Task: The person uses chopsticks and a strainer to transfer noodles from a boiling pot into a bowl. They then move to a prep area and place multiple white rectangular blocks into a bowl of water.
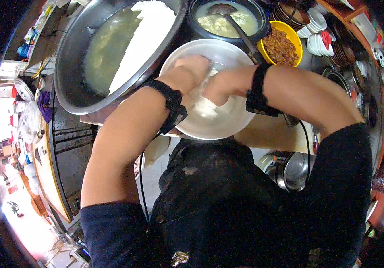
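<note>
A large metal bowl (225,130) stands in front of me, with cloudy liquid and something pale in it. Both my hands reach down into this bowl. My left hand (193,67) is on the left side, its fingers hidden against the bowl's inside. Close beside it on the right, my right hand (217,88) points downward, its fingertips in or behind a whitish mass (207,107). Whether either hand grips anything does not show. Black straps with small devices sit on both wrists.
At upper left is a big metal basin (69,67) of greenish liquid and a white mass. A dark pot (195,25) holds curdy liquid and a ladle (242,33). Beside it are a yellow bowl (299,45) of brown food and stacked white bowls (319,45). Metal pots (295,171) sit lower right.
</note>
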Demonstrator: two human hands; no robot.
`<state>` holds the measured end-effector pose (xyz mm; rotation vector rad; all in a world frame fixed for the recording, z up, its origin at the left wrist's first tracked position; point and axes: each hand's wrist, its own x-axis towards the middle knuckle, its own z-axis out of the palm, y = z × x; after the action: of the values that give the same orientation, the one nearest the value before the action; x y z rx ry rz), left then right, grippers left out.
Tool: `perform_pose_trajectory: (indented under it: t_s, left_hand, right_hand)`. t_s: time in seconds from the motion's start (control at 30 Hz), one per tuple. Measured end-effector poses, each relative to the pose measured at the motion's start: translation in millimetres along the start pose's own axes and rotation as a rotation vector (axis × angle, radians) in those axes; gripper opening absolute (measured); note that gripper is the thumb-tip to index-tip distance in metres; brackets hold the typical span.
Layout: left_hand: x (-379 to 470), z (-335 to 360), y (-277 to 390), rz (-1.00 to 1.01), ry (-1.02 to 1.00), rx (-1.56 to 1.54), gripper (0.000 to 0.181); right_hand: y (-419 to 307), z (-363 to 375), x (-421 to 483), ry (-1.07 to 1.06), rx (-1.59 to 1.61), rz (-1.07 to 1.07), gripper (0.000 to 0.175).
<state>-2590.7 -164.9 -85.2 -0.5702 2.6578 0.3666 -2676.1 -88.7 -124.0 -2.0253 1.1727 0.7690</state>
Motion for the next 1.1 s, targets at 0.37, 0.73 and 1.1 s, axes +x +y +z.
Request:
perform_pose_trajectory:
  t_s: [0.37,0.73,1.1]
  left_hand:
    - [11.3,28.3,2.3,-0.199,-0.043,-0.087,0.03]
    - [59.9,144.7,-69.9,-0.258,0.09,0.019,0.063]
    - [51.7,115.0,-82.9,-0.318,-0.079,-0.593,0.071]
  right_hand:
    - [-15.9,-55.5,-171.5,0.187,-0.024,0.183,0.041]
    - [-95.8,35.1,-320.6,0.95,-0.026,0.275,0.04]
    - [-147.4,142.0,-341.0,0.937,0.395,0.378,0.045]
